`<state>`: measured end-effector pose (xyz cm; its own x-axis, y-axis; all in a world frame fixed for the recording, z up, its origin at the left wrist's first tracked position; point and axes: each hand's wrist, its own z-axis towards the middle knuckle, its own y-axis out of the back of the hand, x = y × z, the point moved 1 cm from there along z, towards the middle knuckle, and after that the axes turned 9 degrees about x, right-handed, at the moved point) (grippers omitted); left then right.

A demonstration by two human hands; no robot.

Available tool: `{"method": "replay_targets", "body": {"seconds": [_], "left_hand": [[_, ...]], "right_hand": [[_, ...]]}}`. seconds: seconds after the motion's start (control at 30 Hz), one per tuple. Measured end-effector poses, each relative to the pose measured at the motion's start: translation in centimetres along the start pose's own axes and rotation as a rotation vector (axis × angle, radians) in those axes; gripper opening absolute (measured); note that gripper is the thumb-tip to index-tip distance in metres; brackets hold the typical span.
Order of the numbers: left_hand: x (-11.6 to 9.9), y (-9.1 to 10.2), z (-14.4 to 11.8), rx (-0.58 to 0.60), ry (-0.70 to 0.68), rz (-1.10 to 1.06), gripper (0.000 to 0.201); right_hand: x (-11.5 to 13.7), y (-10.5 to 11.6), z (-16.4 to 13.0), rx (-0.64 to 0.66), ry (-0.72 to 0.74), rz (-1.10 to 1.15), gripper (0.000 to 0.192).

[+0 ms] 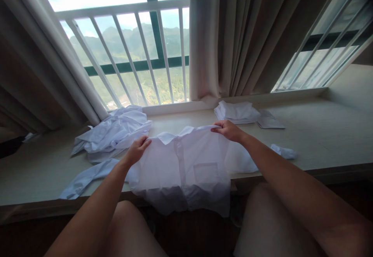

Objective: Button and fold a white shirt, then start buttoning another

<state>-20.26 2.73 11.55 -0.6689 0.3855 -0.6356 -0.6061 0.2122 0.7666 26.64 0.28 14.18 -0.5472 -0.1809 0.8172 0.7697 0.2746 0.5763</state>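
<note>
On the windowsill ledge (320, 140), both hands' fingers (145, 142) pinch the white shirt (186, 167) at its shoulders

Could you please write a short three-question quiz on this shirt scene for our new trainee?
1. True or false: the white shirt lies front up, with its hem hanging over the ledge.
2. Which hand grips the shirt's shoulder on the side nearer the folded stack? A) left hand B) right hand
3. What lies beyond the left hand, near the window railing?

Key:
1. True; the collar, placket and chest pocket face up.
2. B
3. A crumpled pile of white garments.
</note>
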Motion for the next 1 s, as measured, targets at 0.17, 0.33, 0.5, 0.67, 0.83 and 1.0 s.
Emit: {"method": "replay_targets", "body": {"seconds": [0.17, 0.33, 0.5, 0.67, 0.83, 1.0], "left_hand": [[-3.4, 1.6, -1.3, 0.254, -0.056, 0.139, 0.035], [-3.6, -0.2, -2.8, 0.404, 0.061, 0.278, 0.042], [-4.8, -1.9, -3.8, 0.351, 0.036, 0.131, 0.046], [-6.7, -1.5, -5.0, 0.388, 0.046, -0.061, 0.046], [-7.3, -1.2, -6.1, 0.410, 0.089, -0.206, 0.044], [-6.8, -0.8, -6.3, 0.370, 0.077, -0.154, 0.048]], "right_hand": [[1.3, 1.3, -4.0, 0.120, -0.001, 0.011, 0.046], [-2.0, -2.1, -4.2, 0.187, -0.165, -0.334, 0.024], [-3.5, -6.5, -3.7, 0.340, -0.213, -0.307, 0.028], [-2.9, -11.2, -3.6, 0.448, -0.239, -0.363, 0.042], [-3.1, -14.8, -3.8, 0.396, -0.280, -0.444, 0.037], [-1.8, -14.2, -4.2, 0.235, -0.289, -0.493, 0.020]]}}
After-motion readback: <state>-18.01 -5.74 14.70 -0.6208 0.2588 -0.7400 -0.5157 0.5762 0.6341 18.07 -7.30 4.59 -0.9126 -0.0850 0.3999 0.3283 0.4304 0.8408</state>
